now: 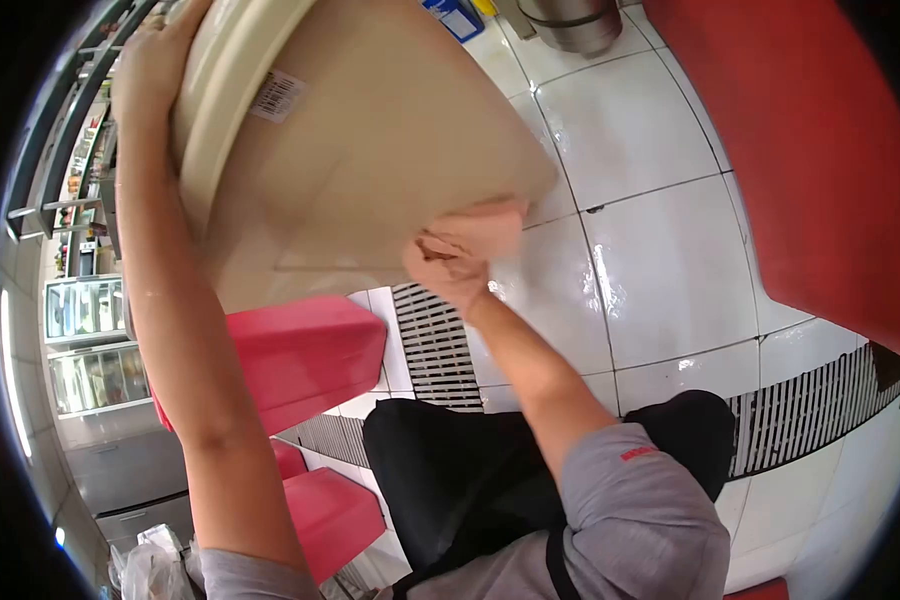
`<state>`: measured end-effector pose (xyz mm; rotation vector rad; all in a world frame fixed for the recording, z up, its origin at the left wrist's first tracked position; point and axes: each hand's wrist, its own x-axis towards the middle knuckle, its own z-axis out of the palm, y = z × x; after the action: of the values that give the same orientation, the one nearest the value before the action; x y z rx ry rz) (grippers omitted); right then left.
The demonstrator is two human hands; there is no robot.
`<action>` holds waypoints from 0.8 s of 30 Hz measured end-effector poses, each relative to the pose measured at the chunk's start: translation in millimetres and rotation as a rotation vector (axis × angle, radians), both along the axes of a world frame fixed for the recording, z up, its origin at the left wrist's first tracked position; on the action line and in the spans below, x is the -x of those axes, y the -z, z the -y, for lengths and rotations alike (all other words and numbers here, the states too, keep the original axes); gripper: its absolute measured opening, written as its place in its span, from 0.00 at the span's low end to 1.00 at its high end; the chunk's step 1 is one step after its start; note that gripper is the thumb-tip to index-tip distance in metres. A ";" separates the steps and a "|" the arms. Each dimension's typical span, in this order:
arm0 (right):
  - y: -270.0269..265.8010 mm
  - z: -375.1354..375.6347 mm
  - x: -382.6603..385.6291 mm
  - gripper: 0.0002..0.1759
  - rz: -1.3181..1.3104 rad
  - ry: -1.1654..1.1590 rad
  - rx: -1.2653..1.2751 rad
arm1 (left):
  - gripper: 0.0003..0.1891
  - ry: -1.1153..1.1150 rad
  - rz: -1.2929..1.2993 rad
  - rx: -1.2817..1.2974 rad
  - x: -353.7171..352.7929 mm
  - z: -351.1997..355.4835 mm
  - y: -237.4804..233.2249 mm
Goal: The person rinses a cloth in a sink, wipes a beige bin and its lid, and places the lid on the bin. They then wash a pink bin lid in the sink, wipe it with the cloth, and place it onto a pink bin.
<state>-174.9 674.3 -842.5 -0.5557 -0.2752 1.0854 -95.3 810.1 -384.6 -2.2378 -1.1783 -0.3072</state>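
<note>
A large beige plastic tub (370, 130) is tipped on its side at the upper left, with a thick rim and a barcode sticker (278, 96). My left hand (153, 70) grips that rim near the top, its fingertips partly cut off by the frame edge. Against the lower part of the outer wall, my right hand (455, 270) presses a pinkish-orange cloth (485, 228), closed around it and slightly blurred. What lies inside the tub is hidden.
Pink-red plastic pieces (310, 350) stand below the tub, and a big red one (810, 150) is on the right. Slotted drain grates (435, 345) cross the wet white tile floor (660, 260). A metal pot (575, 25) and a blue container (457, 17) sit at the top.
</note>
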 end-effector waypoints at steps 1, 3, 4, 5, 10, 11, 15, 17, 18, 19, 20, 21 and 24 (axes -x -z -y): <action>-33.3 6.8 -42.1 0.07 0.458 -0.014 -0.011 | 0.25 -0.095 0.179 0.028 -7.9 12.7 2.0; -113.4 23.3 -134.9 0.08 1.396 0.254 0.008 | 0.28 -0.023 0.223 -0.155 0.4 11.6 2.5; -128.3 24.7 -144.2 0.08 1.395 0.249 0.011 | 0.27 -0.076 0.196 -0.088 -1.2 18.7 1.4; -140.9 25.2 -157.1 0.09 0.998 0.093 -0.102 | 0.27 -0.120 0.177 -0.020 -5.2 23.1 2.9; -177.1 12.3 -209.0 0.15 -1.059 -0.536 -0.561 | 0.27 -0.012 0.259 0.011 12.5 40.4 5.8; -155.8 -1.3 -208.2 0.15 -1.052 -0.529 -0.566 | 0.26 0.089 0.304 0.015 22.9 41.3 8.8; -46.1 -48.6 -182.8 0.10 -2.621 -1.214 -1.069 | 0.24 0.425 0.572 0.142 58.6 57.2 17.5; -17.8 -53.4 -174.4 0.07 -2.811 -0.936 -1.097 | 0.27 0.394 0.644 0.351 100.6 50.2 4.9; -8.9 -52.9 -170.0 0.06 -2.902 -0.788 -1.104 | 0.30 0.406 0.719 0.446 118.0 43.5 2.9; -6.4 -52.7 -167.5 0.06 -2.987 -0.642 -1.105 | 0.27 0.420 0.754 0.468 127.6 43.1 3.7; -38.4 -40.5 -168.4 0.05 -3.014 -0.895 -1.137 | 0.26 0.327 0.732 0.399 141.3 38.0 1.8; -97.8 -18.0 -169.0 0.05 -3.019 -1.149 -1.170 | 0.25 0.236 0.708 0.335 148.7 36.0 -0.7; -228.3 22.5 -149.2 0.08 -1.950 -0.914 -1.520 | 0.28 0.264 0.854 0.490 125.0 43.0 -0.7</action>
<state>-25.7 651.8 -614.2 2.1423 0.4787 1.3849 -220.3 767.1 -383.9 -2.7959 -1.4711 -1.3008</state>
